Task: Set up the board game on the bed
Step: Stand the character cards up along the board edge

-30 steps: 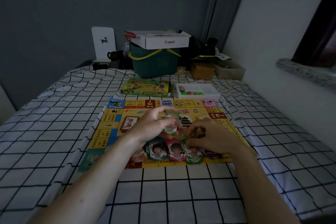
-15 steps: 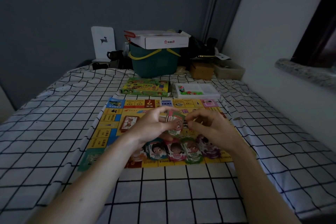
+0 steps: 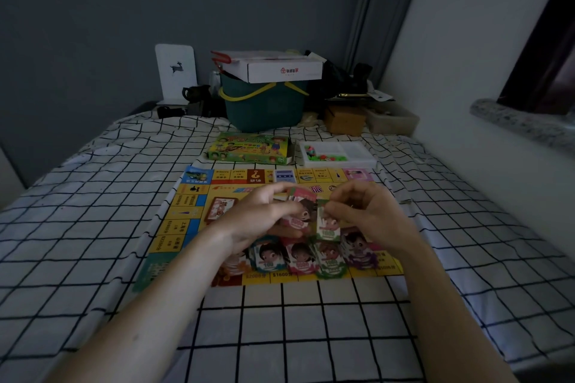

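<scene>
Since half a second ago the right hand (image 3: 367, 214) pinches a green note (image 3: 326, 224) off the stack (image 3: 298, 211) gripped by the left hand (image 3: 261, 214), over the board (image 3: 186, 214); fingertips hidden; game box (image 3: 249, 151) at twelve o'clock.

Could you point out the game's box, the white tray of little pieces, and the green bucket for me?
game box (image 3: 249, 151): head view, on the middle of its printed lid.
white tray (image 3: 357, 151): head view, on its bare right half.
green bucket (image 3: 264, 112): head view, on its front wall below the yellow handle.

Left hand (image 3: 261, 214) and right hand (image 3: 370, 214) raised close together, fingers curled, both forearms extended forward.
</scene>
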